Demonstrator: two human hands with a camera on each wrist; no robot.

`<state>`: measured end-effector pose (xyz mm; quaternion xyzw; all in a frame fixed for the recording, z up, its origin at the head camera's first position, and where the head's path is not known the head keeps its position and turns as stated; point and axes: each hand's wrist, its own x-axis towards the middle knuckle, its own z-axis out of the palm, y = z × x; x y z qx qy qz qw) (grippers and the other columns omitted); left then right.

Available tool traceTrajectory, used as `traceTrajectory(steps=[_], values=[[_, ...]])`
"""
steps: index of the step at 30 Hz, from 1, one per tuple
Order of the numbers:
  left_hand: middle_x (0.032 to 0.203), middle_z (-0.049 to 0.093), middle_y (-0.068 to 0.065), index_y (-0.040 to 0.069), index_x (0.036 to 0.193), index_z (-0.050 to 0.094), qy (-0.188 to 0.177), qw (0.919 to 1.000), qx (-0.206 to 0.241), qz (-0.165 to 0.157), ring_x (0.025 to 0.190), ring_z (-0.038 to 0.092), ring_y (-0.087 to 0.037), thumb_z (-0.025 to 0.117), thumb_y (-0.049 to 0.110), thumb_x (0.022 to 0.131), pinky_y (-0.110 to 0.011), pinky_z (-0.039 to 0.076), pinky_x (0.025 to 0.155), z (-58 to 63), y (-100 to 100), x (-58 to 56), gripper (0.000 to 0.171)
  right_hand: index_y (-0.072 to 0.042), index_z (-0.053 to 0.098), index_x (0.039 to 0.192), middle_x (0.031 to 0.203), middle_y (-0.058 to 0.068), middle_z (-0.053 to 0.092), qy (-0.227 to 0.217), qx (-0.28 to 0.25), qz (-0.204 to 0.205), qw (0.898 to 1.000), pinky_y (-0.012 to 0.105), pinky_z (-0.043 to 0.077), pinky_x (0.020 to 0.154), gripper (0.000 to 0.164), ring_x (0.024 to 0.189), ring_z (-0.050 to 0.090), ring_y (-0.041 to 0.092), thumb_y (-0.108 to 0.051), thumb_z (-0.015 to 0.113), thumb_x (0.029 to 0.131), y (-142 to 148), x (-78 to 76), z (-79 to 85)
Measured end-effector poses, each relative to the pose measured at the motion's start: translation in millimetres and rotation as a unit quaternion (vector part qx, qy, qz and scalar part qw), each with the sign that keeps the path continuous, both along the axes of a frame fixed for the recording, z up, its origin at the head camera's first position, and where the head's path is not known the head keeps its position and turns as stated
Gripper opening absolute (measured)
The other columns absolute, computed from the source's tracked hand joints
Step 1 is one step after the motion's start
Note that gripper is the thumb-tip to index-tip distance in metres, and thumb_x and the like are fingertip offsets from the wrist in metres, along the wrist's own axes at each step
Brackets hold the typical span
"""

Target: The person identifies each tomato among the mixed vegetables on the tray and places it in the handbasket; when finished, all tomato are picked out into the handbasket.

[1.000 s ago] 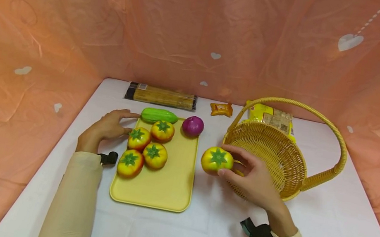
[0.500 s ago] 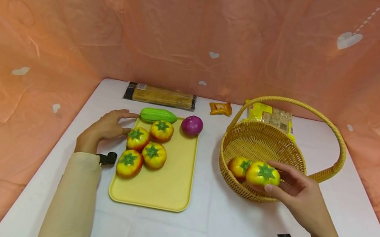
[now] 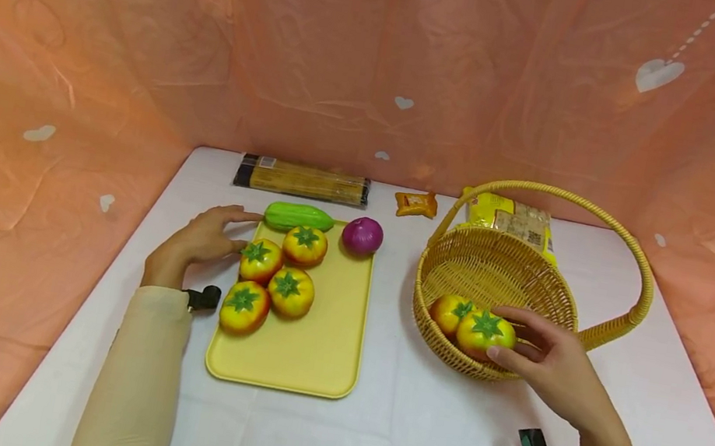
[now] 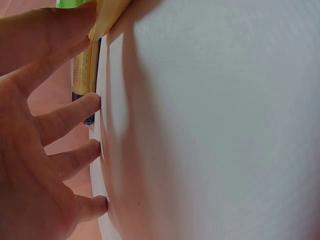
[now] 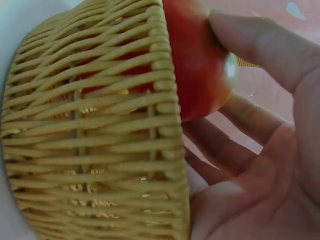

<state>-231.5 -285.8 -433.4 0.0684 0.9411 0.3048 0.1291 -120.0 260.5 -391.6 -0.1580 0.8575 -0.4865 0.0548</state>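
Note:
My right hand (image 3: 544, 357) grips a yellow-red tomato (image 3: 485, 334) with a green star-shaped top, low inside the front of the wicker basket (image 3: 569, 294). A second tomato (image 3: 446, 310) lies in the basket just left of it. In the right wrist view the held tomato (image 5: 202, 65) shows red above the woven rim, thumb and fingers around it. My left hand (image 3: 202, 236) rests at the left edge of the yellow tray (image 3: 313, 362), fingers spread and fairly straight in the left wrist view. Several tomatoes (image 3: 291, 292) sit on the tray near it.
A green cucumber-like vegetable (image 3: 297, 218) and a purple onion (image 3: 362, 236) lie at the tray's far end. Behind are a pack of dry noodles (image 3: 311, 182), a small orange packet (image 3: 416, 204) and a yellow bag (image 3: 514, 222). The basket's tall handle (image 3: 639, 278) arches over it.
My right hand has carried the tomato rightward from beside the basket to over it, then lowered it slightly leftward beside the other tomato. The left hand stays where it was.

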Motion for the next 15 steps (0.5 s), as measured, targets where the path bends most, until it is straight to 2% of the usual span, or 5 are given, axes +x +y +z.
traceTrajectory(steps=[3, 10, 12, 15], values=[[0.174, 0.031, -0.032, 0.009, 0.159, 0.057, 0.0, 1.0, 0.006, 0.004, 0.162, 0.023, -0.058, 0.067, 0.015, 0.103, -0.075, 0.015, 0.131, -0.4, -0.8, -0.3, 0.058, -0.001, 0.067, 0.143, 0.14, 0.025, 0.067, -0.012, 0.005, 0.008, 1.0, 0.019, 0.063, 0.089, 0.048, 0.112, 0.074, 0.001, -0.007, 0.083, 0.097, -4.2, -5.1, 0.4], [0.176, 0.029, -0.031, 0.011, 0.16, 0.057, -0.002, 0.9999, 0.014, 0.008, 0.163, 0.022, -0.056, 0.069, 0.013, 0.101, -0.075, 0.015, 0.131, -0.4, -0.9, -0.2, 0.06, -0.002, 0.068, 0.143, 0.14, 0.023, 0.068, -0.03, 0.009, 0.024, 0.999, 0.02, 0.063, 0.091, 0.049, 0.113, 0.073, 0.004, -0.009, 0.084, 0.097, -12.3, -16.4, -2.9], [0.176, 0.029, -0.031, 0.011, 0.16, 0.057, -0.001, 0.9999, 0.014, 0.007, 0.163, 0.022, -0.057, 0.069, 0.013, 0.102, -0.075, 0.015, 0.131, 0.0, -0.5, 0.2, 0.059, -0.003, 0.069, 0.143, 0.141, 0.021, 0.069, -0.03, 0.018, 0.024, 0.999, 0.019, 0.062, 0.092, 0.049, 0.115, 0.074, 0.008, -0.011, 0.084, 0.097, -14.5, -19.4, -4.3], [0.175, 0.031, -0.032, 0.01, 0.159, 0.057, 0.003, 0.9999, 0.012, 0.003, 0.162, 0.023, -0.058, 0.069, 0.013, 0.102, -0.076, 0.015, 0.131, 0.4, 0.0, 0.8, 0.059, -0.007, 0.07, 0.142, 0.142, 0.019, 0.07, -0.032, 0.032, 0.023, 0.999, 0.019, 0.062, 0.091, 0.048, 0.12, 0.075, 0.022, -0.013, 0.085, 0.097, -17.9, -23.4, -5.5]])
